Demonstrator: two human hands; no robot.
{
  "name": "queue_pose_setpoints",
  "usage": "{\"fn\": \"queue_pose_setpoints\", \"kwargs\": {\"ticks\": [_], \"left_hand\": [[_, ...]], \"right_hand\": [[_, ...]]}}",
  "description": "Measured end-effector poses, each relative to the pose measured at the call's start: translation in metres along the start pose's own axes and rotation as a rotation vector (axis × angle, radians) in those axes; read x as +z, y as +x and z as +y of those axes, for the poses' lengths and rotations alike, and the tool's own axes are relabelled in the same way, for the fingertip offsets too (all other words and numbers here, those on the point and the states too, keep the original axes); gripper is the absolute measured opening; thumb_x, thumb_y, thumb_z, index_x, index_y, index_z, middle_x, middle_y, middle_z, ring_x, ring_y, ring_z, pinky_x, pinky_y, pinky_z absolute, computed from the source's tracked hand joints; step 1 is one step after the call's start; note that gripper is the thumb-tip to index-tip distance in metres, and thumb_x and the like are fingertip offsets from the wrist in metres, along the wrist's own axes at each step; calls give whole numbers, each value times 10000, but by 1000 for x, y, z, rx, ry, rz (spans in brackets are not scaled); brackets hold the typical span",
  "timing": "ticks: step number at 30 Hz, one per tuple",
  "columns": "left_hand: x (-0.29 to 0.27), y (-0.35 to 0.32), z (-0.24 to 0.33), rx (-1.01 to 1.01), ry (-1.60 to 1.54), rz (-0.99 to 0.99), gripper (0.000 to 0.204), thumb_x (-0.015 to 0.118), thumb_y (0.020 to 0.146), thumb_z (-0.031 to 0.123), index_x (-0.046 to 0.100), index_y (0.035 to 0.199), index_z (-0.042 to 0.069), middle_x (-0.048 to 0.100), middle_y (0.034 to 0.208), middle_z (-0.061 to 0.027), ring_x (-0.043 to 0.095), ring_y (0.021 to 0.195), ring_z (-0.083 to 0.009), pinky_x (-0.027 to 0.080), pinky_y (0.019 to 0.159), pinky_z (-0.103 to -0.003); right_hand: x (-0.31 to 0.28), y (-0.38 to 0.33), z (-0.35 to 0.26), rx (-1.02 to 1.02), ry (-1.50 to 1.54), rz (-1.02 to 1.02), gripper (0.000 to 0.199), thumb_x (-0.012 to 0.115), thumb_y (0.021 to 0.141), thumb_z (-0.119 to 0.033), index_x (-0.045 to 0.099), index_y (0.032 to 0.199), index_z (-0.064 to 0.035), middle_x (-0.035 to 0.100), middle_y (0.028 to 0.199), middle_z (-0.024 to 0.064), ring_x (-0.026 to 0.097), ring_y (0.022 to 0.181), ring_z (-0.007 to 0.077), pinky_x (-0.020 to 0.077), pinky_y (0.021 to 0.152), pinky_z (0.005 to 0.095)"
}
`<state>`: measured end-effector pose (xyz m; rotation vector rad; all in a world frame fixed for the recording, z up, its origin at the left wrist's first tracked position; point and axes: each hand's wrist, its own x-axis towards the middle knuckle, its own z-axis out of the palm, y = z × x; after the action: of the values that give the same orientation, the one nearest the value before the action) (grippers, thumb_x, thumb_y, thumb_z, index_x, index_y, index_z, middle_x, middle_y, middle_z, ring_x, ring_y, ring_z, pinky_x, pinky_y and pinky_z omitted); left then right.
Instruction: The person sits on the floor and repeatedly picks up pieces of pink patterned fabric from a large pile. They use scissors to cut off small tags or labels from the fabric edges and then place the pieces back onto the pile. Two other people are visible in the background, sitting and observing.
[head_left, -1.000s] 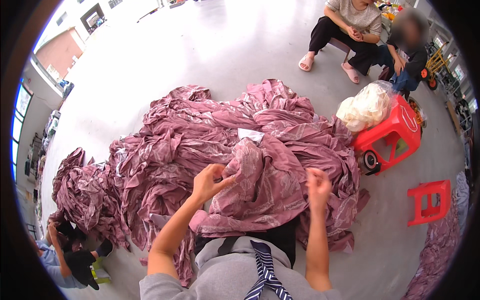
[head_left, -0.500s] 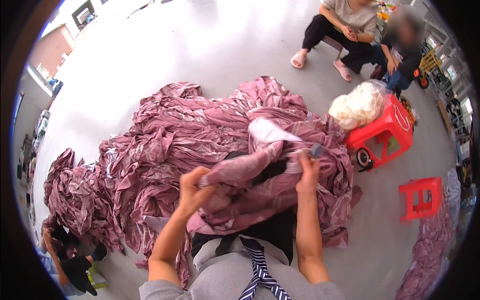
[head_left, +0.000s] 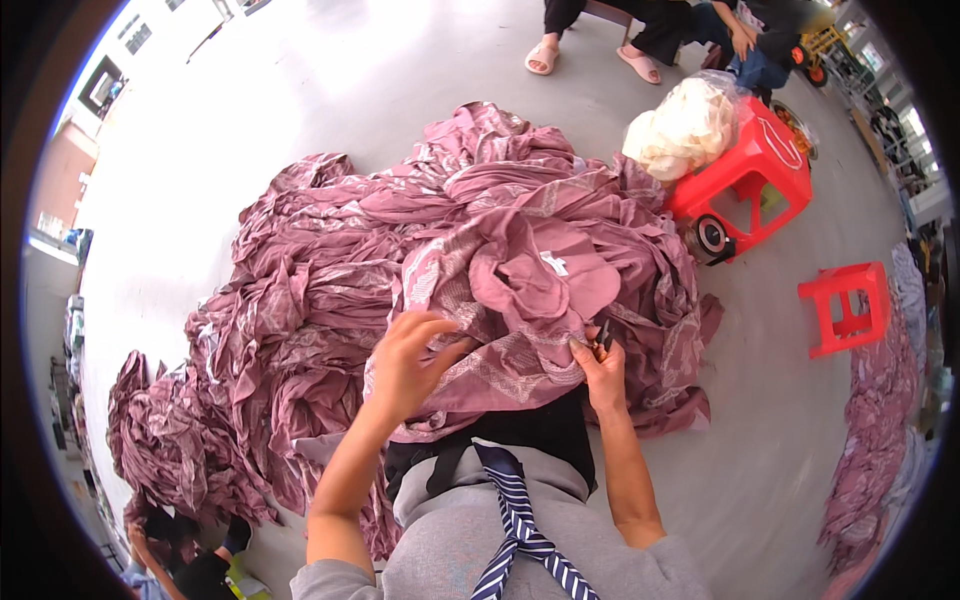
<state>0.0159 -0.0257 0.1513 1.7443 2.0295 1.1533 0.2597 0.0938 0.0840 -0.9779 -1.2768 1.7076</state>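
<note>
Patterned pink cloth (head_left: 500,377) was handled at its near edge by the right hand (head_left: 600,352).
A small dark tool (head_left: 605,336) was gripped in the right hand, fingers closed, thumb tip set at the cloth. The left hand (head_left: 405,360) was half open, fingers curved, empty; contact with the cloth could not be told. The cloth was bunched between and ahead of both hands, a white label (head_left: 553,263) ahead-left of the right hand.

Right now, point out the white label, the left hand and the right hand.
White label (head_left: 554,264): head view, its face.
Left hand (head_left: 405,362): head view, its middle.
Right hand (head_left: 605,374): head view, its middle.
</note>
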Motion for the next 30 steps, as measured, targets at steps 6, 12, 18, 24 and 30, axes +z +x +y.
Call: {"fn": "queue_pose_setpoints", "kwargs": {"ticks": [6,12,18,24,30], "left_hand": [[69,63,35,238,-58,-232,493,735,728,292,589,1139,62,589,1106,-109,523,1052,-304,424,897,-396],[79,71,48,215,-156,-445,386,728,745,170,592,1085,49,622,966,-91,599,886,-227,458,802,-343],[100,45,35,-559,-1242,-430,317,645,766,-89,577,1038,59,598,879,17,550,750,-37,424,645,-182],[91,37,27,-691,-1528,-354,340,639,756,-133,585,1033,56,642,921,-16,616,792,-79,464,664,-183],[89,39,32,-641,-1440,-299,336,647,757,-133,583,1030,51,649,921,-21,614,798,-68,465,663,-180]], "right_hand": [[-2,-8,-8,-57,-137,-20,164,689,834,-85,601,941,3,509,726,-81,411,632,-13,343,547,162],[-2,-13,-13,-237,-363,27,177,680,809,-24,605,966,9,564,701,-19,476,628,15,394,545,189],[-2,-15,-18,-552,-649,26,234,702,751,-28,609,966,-21,610,763,99,581,603,159,452,516,254],[0,-15,-50,-551,-681,98,207,675,804,-135,588,954,-22,596,788,91,583,602,202,477,514,283],[3,-16,-61,-497,-728,99,246,708,801,-147,564,963,-30,562,704,61,571,582,173,472,523,273]]}}
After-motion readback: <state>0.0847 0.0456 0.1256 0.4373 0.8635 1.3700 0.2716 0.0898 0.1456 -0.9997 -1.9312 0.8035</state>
